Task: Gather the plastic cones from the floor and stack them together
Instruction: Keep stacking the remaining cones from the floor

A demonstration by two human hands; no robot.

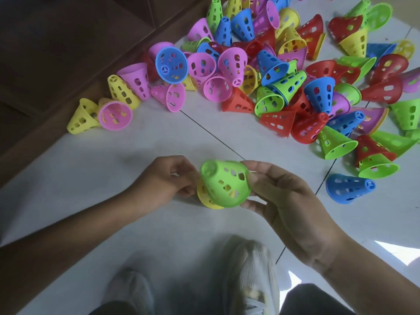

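I am holding a green cone (225, 184) at mid-frame, my right hand (286, 201) pinching its wide rim while my left hand (163, 180) is gripping a yellow cone (205, 200) nested beneath it. The pair's long axis is tilting up-left, tip toward the left hand. The loose pile (284, 71) is lying across the upper right on the floor (91, 178), nearer my right hand; I judge that hand should fetch next.
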